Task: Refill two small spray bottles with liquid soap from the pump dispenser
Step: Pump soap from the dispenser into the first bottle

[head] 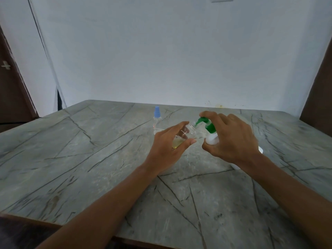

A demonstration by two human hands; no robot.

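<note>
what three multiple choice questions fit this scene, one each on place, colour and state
1. Where is the capped spray bottle? A) upright on the table beyond the left hand B) on the floor C) lying on its side
2. What colour is the pump on the dispenser? A) blue B) green C) red
3. The open bottle in the left hand is A) empty B) full to the neck C) holding a little yellowish liquid
1 A, it stands on the table; 2 B, the pump head is green; 3 C, a yellowish pool sits at its low end.
</note>
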